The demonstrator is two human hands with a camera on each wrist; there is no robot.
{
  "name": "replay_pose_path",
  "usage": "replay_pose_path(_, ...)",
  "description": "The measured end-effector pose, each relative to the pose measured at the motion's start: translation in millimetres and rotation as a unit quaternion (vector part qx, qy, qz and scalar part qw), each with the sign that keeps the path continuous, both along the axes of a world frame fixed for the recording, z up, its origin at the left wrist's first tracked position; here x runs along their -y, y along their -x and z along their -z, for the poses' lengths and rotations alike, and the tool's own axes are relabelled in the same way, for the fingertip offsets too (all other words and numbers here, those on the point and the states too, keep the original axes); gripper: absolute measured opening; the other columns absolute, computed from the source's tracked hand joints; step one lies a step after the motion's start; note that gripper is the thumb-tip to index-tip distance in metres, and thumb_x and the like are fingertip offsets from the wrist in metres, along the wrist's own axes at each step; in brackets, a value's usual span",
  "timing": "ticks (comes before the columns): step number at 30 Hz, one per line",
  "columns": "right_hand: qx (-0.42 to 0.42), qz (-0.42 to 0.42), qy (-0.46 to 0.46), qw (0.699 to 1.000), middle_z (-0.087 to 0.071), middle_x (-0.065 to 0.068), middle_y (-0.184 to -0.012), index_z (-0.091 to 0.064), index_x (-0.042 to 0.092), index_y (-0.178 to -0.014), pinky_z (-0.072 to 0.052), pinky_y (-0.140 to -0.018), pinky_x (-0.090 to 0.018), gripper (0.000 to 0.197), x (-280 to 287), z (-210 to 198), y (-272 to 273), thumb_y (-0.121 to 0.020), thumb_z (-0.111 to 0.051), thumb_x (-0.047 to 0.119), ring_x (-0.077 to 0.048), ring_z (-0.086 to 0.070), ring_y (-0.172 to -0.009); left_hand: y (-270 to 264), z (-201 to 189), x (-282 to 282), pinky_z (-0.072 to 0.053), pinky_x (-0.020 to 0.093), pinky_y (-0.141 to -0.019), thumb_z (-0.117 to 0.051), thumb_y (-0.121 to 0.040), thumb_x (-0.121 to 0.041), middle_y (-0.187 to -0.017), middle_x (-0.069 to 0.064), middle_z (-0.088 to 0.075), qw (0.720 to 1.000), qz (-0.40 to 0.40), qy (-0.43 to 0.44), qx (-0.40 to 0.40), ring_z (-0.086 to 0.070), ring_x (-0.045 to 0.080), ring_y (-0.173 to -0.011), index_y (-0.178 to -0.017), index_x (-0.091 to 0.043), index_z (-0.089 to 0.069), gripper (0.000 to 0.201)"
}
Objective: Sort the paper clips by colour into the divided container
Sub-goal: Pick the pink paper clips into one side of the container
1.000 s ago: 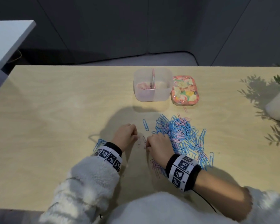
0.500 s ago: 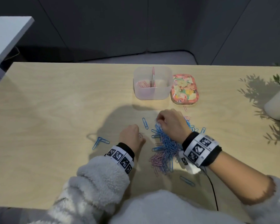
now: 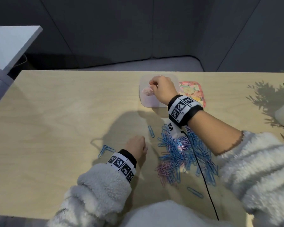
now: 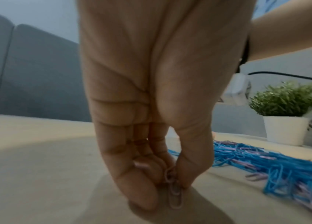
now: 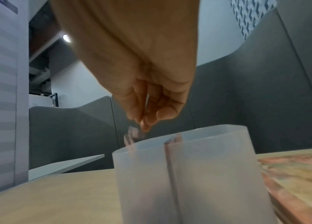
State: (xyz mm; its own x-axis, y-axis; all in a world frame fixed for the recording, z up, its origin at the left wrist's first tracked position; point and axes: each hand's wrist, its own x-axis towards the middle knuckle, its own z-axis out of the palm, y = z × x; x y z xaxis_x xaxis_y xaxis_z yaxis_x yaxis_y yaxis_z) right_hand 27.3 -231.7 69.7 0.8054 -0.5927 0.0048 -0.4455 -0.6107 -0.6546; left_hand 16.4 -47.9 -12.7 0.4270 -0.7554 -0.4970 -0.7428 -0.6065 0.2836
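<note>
**Pink clips at the container**

Right hand [image 3: 161, 89] over divided container [image 3: 143, 102] at 12 o'clock, fingers bunched; pink clips [image 5: 132, 135] blurred just beneath fingertips, hold uncertain. Left hand [image 3: 135, 147] pinches pink paper clip [image 4: 174, 195] on table [image 3: 56, 128]. Clip pile [image 3: 184, 154] at 3 o'clock of it.

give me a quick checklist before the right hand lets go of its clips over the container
1. Right hand over the divided container: ok.
2. On the left compartment's side of the divider: ok.
3. Pink clips already in that compartment, colour matches: ok.
4. Falling clips fully inside the rim: cannot tell, blurred.
5. Left hand has a grip on a pink clip at the table: ok.
6. Mixed pile still holds blue and pink: not ok, sorting unfinished.
</note>
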Motion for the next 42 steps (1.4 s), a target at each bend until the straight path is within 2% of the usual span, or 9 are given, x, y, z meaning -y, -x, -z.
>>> replay_pose_path(6, 0.009, -0.014, -0.041, 0.999, -0.069, -0.01, -0.103, -0.069, 0.003, -0.097, -0.045, -0.083, -0.028, 0.024, 0, 5, 42, -0.09, -0.047, 0.006, -0.022, -0.061, -0.093, 2, 11, -6, -0.041, 0.039, -0.087, -0.037, -0.093, -0.004, -0.114, 0.017, -0.052, 0.989, 0.104, -0.006, 0.102, -0.051, 0.034, -0.105, -0.108, -0.002, -0.048, 0.019)
replay_pose_path(12, -0.162, -0.188, -0.09, 0.964, -0.066, -0.003, -0.099, -0.069, 0.013, -0.098, -0.04, -0.071, -0.019, 0.015, -35, 52, 132, -0.084, -0.063, 0.017, -0.008, -0.052, -0.079, -15, -6, -2, -0.04, 0.039, -0.08, -0.046, -0.09, -0.009, -0.101, 0.02, -0.06, 0.994, 0.075, 0.078, 0.008, -0.057, 0.033, -0.093, -0.097, 0.001, -0.055, 0.014)
replay_pose_path(17, -0.202, -0.212, -0.03, 0.956, -0.053, -0.002, -0.106, -0.069, 0.018, -0.101, -0.043, -0.081, -0.031, 0.019, -51, 79, 162, -0.082, -0.065, 0.022, -0.018, -0.052, -0.095, -48, -49, 40, -0.036, 0.027, -0.07, -0.052, -0.089, -0.013, -0.087, 0.007, -0.061, 0.97, 0.02, 0.237, 0.047, -0.053, 0.021, -0.078, -0.091, -0.008, -0.06, 0.01)
replay_pose_path(21, -0.159, -0.151, -0.015, 0.976, -0.054, -0.006, -0.106, -0.07, 0.014, -0.099, -0.046, -0.084, -0.039, 0.017, -41, 81, 171, -0.084, -0.061, 0.015, -0.024, -0.054, -0.099, -76, -69, 81, -0.038, 0.031, -0.071, -0.052, -0.085, -0.01, -0.089, 0.013, -0.065, 0.937, -0.044, 0.336, 0.084, -0.058, 0.03, -0.083, -0.087, -0.006, -0.062, 0.011)
replay_pose_path(28, -0.149, -0.084, 0.021, 0.985, -0.054, -0.003, -0.104, -0.068, 0.015, -0.099, -0.048, -0.079, -0.039, 0.018, -32, 81, 186, -0.086, -0.055, 0.012, -0.025, -0.051, -0.104, -88, -53, 116, -0.04, 0.037, -0.073, -0.043, -0.088, -0.008, -0.091, 0.019, -0.065, 0.965, -0.048, 0.223, 0.131, -0.057, 0.036, -0.098, -0.081, -0.007, -0.064, 0.022)
replay_pose_path(31, -0.109, -0.055, 0.06, 0.991, -0.058, -0.006, -0.106, -0.068, 0.013, -0.101, -0.048, -0.077, -0.038, 0.019, -37, 76, 192, -0.087, -0.056, 0.012, -0.027, -0.052, -0.102, -73, -47, 106, -0.036, 0.037, -0.082, -0.042, -0.091, -0.018, -0.113, 0.013, -0.064, 0.94, -0.015, 0.291, 0.177, -0.051, 0.035, -0.105, -0.096, -0.008, -0.067, 0.027)
replay_pose_path(33, -0.072, -0.079, 0.057, 0.993, -0.062, -0.005, -0.1, -0.07, 0.015, -0.095, -0.048, -0.076, -0.038, 0.014, -46, 75, 197, -0.085, -0.061, 0.016, -0.028, -0.055, -0.095, -51, -46, 88, -0.037, 0.036, -0.077, -0.045, -0.089, -0.02, -0.102, 0.01, -0.066, 0.922, 0.024, 0.332, 0.196, -0.055, 0.033, -0.095, -0.094, -0.013, -0.067, 0.023)
replay_pose_path(36, -0.089, -0.16, 0.013, 0.983, -0.063, -0.003, -0.1, -0.07, 0.019, -0.092, -0.045, -0.079, -0.037, 0.014, -62, 79, 205, -0.08, -0.066, 0.025, -0.025, -0.053, -0.094, -13, -35, 50, -0.041, 0.037, -0.075, -0.055, -0.087, -0.025, -0.092, 0.007, -0.066, 0.956, 0.135, 0.246, 0.084, -0.057, 0.03, -0.087, -0.09, -0.016, -0.066, 0.015)
replay_pose_path(42, -0.098, -0.144, 0.021, 0.984, -0.061, -0.001, -0.095, -0.067, 0.021, -0.083, -0.041, -0.077, -0.034, 0.009, -66, 96, 219, -0.079, -0.06, 0.017, -0.023, -0.049, -0.09, 42, -11, -6, -0.044, 0.033, -0.073, -0.071, -0.07, -0.044, -0.092, 0.003, -0.059, 0.982, 0.135, 0.107, -0.08, -0.057, 0.02, -0.082, -0.091, -0.018, -0.059, 0.036)
